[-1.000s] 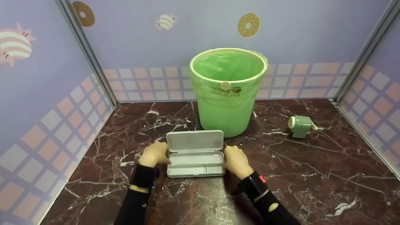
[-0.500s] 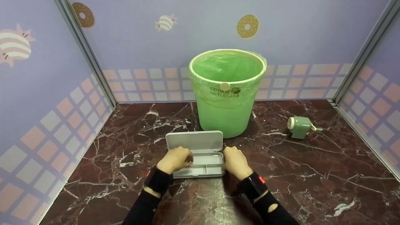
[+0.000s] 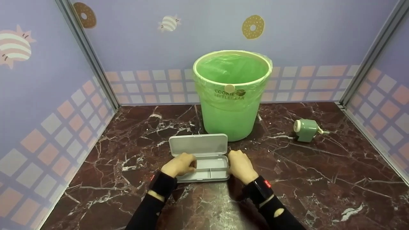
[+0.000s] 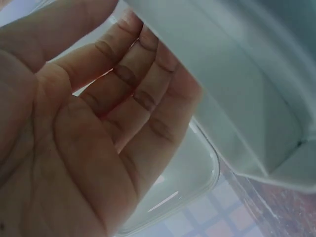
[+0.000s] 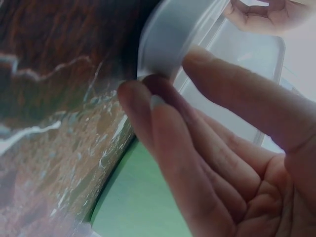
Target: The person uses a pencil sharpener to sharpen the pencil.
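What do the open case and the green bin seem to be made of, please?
The open case looks like hard, slightly glossy plastic, given its moulded shape and faint highlights. The green bin is probably smooth, matte plastic, by its even colour.

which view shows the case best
The head view: it shows the case with its lid raised, though the left hand covers part. The left wrist view gives only close, cropped parts; the right wrist view, one blurred end and some lid.

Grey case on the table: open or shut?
Open. The head view shows the lid of the grey case raised at the back, its divided compartments exposed.
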Demonstrator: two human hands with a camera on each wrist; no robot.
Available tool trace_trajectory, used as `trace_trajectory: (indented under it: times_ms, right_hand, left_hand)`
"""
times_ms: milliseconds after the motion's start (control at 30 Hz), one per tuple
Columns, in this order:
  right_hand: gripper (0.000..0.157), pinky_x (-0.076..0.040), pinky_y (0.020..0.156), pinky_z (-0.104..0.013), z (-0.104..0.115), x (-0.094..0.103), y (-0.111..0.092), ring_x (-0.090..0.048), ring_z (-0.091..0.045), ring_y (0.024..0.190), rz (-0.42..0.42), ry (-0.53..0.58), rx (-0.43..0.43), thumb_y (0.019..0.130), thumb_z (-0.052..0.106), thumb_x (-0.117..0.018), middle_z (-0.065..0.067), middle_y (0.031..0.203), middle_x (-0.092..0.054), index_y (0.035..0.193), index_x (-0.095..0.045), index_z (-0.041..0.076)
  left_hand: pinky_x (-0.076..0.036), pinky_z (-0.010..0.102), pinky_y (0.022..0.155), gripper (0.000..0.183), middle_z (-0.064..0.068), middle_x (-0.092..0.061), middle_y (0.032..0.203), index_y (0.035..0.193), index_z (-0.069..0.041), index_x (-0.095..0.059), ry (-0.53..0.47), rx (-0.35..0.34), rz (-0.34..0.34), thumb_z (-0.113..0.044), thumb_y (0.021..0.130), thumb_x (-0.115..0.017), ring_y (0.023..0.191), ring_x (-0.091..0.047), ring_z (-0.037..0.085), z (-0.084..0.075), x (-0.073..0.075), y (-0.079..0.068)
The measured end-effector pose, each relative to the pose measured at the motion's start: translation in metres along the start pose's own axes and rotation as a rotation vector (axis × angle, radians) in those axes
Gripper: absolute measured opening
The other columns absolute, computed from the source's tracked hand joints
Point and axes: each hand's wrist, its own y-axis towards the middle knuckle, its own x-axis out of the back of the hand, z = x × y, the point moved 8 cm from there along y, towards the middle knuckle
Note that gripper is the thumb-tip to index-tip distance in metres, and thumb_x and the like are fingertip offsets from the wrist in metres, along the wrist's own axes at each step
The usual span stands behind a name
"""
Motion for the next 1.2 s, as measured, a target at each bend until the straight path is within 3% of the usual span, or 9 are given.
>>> trace_trajectory:
  times_ms: [333,633,833,1033,1200]
  right_hand:
    - [0.025,-0.056,0.062,-0.052,0.000,0.000,0.001,-0.069,-0.041,0.069,0.009,0.010,0.004,0.054,-0.005,-0.084,-0.020,0.070,-0.069,0.062,-0.062,0.002]
    - [0.023,-0.055,0.061,-0.050,-0.002,-0.001,0.002,-0.069,-0.038,0.067,0.040,0.017,-0.011,0.055,-0.005,-0.083,-0.016,0.067,-0.068,0.061,-0.062,0.002]
    - [0.023,-0.055,0.060,-0.048,-0.003,-0.001,0.002,-0.069,-0.036,0.066,0.051,0.020,-0.013,0.055,-0.004,-0.083,-0.013,0.065,-0.068,0.059,-0.062,0.004]
    - [0.019,-0.057,0.067,-0.047,-0.007,0.003,0.002,-0.070,-0.036,0.072,0.079,0.051,-0.018,0.060,0.005,-0.088,-0.012,0.071,-0.072,0.069,-0.072,0.002]
    - [0.026,-0.057,0.076,-0.050,-0.026,0.019,0.005,-0.071,-0.035,0.081,0.113,0.097,-0.099,0.065,0.011,-0.087,-0.013,0.087,-0.076,0.088,-0.077,0.004]
  left_hand:
    - [-0.050,0.029,0.069,0.009,0.007,-0.067,0.076,0.079,-0.003,-0.064,0.004,-0.057,-0.022,-0.002,0.080,-0.073,0.071,-0.056,0.016,0.000,0.003,0.000]
    - [-0.042,0.023,0.060,0.010,0.003,-0.060,0.068,0.077,-0.002,-0.065,0.011,-0.067,-0.035,0.002,0.074,-0.075,0.063,-0.046,0.010,0.000,0.004,0.003]
    - [-0.046,0.024,0.060,0.012,0.006,-0.064,0.070,0.077,-0.002,-0.065,-0.010,-0.074,-0.082,-0.003,0.077,-0.077,0.063,-0.050,0.011,-0.002,0.013,0.000]
    - [-0.048,0.024,0.059,0.012,0.007,-0.066,0.072,0.079,-0.002,-0.065,-0.024,-0.095,-0.128,-0.004,0.079,-0.077,0.062,-0.054,0.011,-0.007,0.023,-0.003]
    - [-0.047,0.025,0.059,0.013,0.006,-0.065,0.071,0.079,-0.003,-0.065,-0.015,-0.099,-0.132,-0.007,0.081,-0.077,0.062,-0.053,0.011,-0.011,0.025,-0.005]
